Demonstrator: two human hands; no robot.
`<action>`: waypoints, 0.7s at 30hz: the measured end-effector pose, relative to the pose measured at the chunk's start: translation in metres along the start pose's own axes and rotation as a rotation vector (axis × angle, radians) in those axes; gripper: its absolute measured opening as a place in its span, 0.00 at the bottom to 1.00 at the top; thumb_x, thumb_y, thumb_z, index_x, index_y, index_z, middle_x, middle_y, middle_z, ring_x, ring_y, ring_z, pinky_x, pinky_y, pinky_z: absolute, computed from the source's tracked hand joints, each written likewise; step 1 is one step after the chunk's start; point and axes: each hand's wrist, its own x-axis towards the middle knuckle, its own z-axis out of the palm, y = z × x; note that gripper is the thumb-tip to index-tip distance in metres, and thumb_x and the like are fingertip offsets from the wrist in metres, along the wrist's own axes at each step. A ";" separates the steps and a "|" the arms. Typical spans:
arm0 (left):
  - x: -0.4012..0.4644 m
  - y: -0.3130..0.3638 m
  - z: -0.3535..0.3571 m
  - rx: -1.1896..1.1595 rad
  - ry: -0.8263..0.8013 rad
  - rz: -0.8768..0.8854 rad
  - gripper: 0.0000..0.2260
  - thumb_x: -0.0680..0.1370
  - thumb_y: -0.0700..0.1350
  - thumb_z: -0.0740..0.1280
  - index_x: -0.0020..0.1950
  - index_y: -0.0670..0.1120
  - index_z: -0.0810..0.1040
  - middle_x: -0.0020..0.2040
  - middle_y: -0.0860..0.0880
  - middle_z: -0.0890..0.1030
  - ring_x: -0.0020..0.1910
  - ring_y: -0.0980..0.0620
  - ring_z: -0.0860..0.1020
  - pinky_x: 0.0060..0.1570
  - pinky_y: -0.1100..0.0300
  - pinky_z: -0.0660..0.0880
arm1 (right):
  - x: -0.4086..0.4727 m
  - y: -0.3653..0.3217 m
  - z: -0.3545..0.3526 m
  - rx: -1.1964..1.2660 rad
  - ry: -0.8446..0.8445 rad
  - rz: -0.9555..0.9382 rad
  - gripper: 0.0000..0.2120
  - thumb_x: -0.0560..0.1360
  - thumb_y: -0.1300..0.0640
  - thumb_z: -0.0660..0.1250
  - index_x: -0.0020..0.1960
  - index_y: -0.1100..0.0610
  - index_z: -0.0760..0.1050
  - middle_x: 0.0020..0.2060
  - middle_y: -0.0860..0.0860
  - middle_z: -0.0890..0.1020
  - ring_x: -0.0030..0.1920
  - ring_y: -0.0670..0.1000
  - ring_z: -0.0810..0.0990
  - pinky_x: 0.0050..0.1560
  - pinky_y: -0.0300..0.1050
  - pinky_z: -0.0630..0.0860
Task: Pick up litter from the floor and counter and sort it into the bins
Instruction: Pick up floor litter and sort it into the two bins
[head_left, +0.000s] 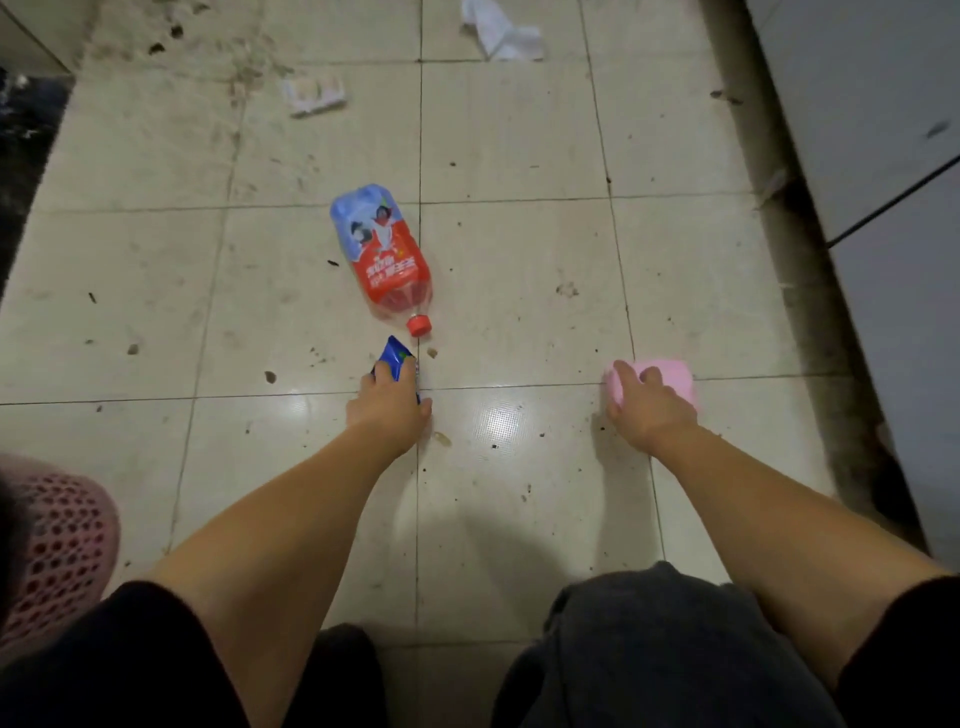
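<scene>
My left hand (390, 405) is low over the tiled floor, closed around a crumpled blue wrapper (396, 354) whose tip sticks out past the fingers. A plastic bottle (382, 250) with a red and blue label and a red cap lies on its side just beyond that hand. My right hand (649, 410) rests on a pink object (670, 375) on the floor, fingers curled over its near edge; whether it is lifted I cannot tell. Further off lie a white pack (315, 93) and crumpled white paper (501, 28).
The dirty tiled floor (519, 249) is strewn with dark crumbs. Grey cabinet fronts (883, 130) run along the right, with a grimy dark strip at their base. A pink perforated slipper (52, 540) is at the lower left. A dark area borders the far left.
</scene>
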 end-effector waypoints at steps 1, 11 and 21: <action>0.005 0.001 0.009 -0.012 0.010 -0.026 0.27 0.80 0.52 0.59 0.76 0.49 0.53 0.75 0.40 0.57 0.71 0.39 0.61 0.60 0.42 0.72 | 0.008 0.002 0.005 0.030 0.002 0.012 0.24 0.80 0.51 0.53 0.75 0.50 0.52 0.67 0.62 0.65 0.59 0.64 0.74 0.56 0.56 0.74; 0.018 -0.013 0.030 -0.046 0.011 -0.073 0.19 0.77 0.37 0.63 0.67 0.42 0.65 0.67 0.40 0.64 0.59 0.42 0.70 0.53 0.52 0.75 | 0.033 0.007 0.014 -0.046 0.039 0.059 0.14 0.78 0.61 0.54 0.63 0.55 0.64 0.58 0.61 0.69 0.55 0.62 0.71 0.45 0.49 0.68; 0.008 -0.015 -0.001 -0.047 0.049 0.007 0.17 0.78 0.37 0.62 0.66 0.41 0.68 0.63 0.43 0.71 0.61 0.44 0.71 0.52 0.51 0.74 | 0.032 -0.004 -0.013 -0.096 0.073 -0.073 0.14 0.79 0.65 0.57 0.63 0.59 0.70 0.58 0.57 0.76 0.56 0.57 0.77 0.48 0.45 0.73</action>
